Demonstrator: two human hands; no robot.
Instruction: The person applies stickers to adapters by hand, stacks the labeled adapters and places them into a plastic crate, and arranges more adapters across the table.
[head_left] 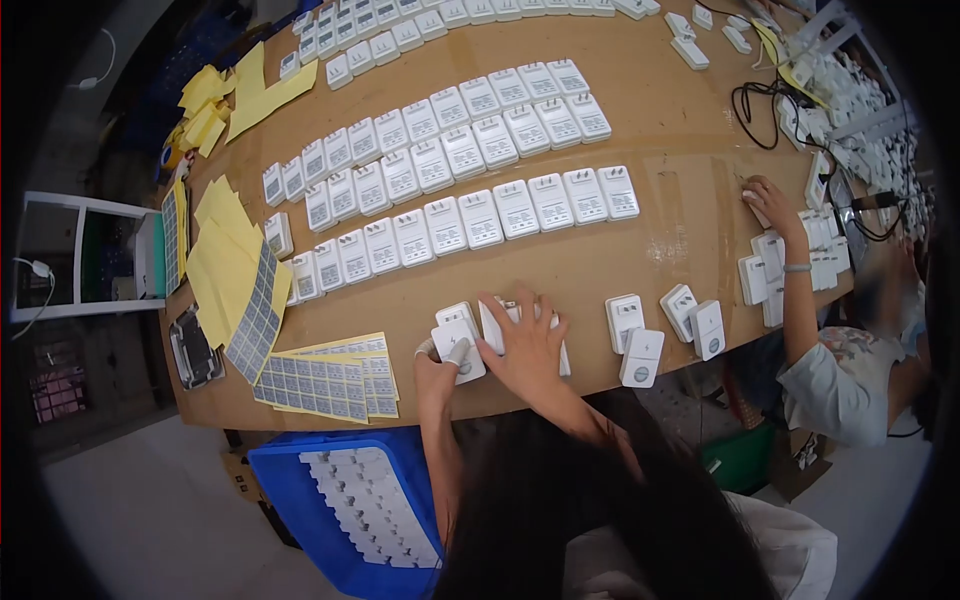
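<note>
Near the table's front edge, my left hand (437, 378) is closed on a white plug-in adapter (462, 352) with a small lightning mark, its covered thumb across the face. Another adapter (453, 313) lies just behind it. My right hand (525, 350) lies spread, palm down, over white adapters (492, 325) that it largely hides; fingers reach over their far ends. To the right are several loose adapters, one of them face up (641, 358) with a round grille, another prongs up (625, 318).
Curved rows of labelled adapters (440, 225) with prongs up fill the table's middle. Label sheets (315, 382) and yellow backing paper (220, 260) lie left. A blue bin (290, 480) stands below the front edge. At right, a co-worker's hand (770, 205) is near more adapters (752, 280) and black cables (760, 100).
</note>
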